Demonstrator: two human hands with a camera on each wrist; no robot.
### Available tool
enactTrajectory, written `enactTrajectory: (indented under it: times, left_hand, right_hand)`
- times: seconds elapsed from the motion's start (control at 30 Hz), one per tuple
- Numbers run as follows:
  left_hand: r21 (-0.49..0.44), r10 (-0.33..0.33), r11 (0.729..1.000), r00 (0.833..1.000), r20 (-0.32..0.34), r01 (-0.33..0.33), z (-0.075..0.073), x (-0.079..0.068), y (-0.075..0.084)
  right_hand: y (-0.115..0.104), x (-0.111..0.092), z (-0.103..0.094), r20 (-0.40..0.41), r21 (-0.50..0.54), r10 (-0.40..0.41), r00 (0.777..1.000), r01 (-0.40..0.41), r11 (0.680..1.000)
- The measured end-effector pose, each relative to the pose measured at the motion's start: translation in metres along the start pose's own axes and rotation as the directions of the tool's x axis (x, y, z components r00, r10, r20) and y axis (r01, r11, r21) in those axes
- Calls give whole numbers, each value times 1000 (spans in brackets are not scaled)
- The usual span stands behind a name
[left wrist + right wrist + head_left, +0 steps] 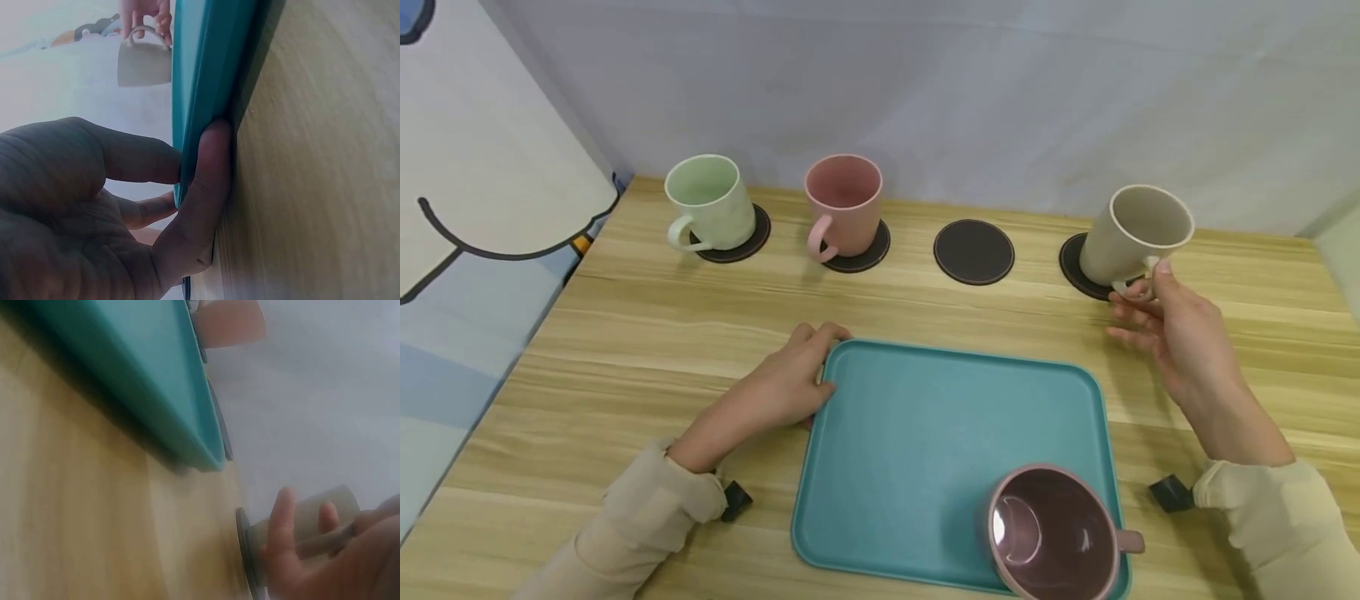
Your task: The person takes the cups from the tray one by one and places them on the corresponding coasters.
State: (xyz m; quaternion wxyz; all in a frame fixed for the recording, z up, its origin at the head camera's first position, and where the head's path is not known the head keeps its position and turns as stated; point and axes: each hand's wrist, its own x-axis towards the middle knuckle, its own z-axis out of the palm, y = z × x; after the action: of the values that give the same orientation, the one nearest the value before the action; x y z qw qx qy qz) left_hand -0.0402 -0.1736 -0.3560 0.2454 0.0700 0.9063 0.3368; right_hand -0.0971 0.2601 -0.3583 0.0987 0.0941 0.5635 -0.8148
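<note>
My right hand [1187, 337] pinches the handle of a beige mug [1131, 237], which stands over a dark round coaster [1078, 267] at the back right. In the right wrist view the beige mug [312, 519] shows behind my fingers. My left hand [786, 379] grips the left edge of a teal tray [925, 433]; the left wrist view has thumb and fingers around the tray's rim [200, 94]. A mauve mug [1052, 533] sits in the tray's near right corner, its handle out over the right edge.
A green mug [711, 204] and a pink mug [844, 204] stand on coasters at the back left. Between the pink and beige mugs lies a bare coaster [974, 252]. A pale cloth [925, 100] hangs behind the wooden table [647, 333].
</note>
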Motion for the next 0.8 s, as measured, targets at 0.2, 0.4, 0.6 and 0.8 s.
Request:
enactTrajectory:
  times: [0.2,0.4,0.6,0.8]
  left_hand:
    - [6,6,1000,1000,0,-6,1,1,1]
    - [6,16,1000,1000,-4,-16,2,1,-1]
    - [4,22,1000,1000,-10,-22,2,0,-2]
    - [7,14,1000,1000,-7,-14,2,1,-2]
  right_hand:
    - [2,-5,-1,19,-74,-35,999,36,997]
    - [5,-7,-2,25,-160,-68,997,71,985]
    - [8,-5,-2,40,-186,-95,995,101,977]
    - [7,-5,-4,61,-213,-82,995,93,973]
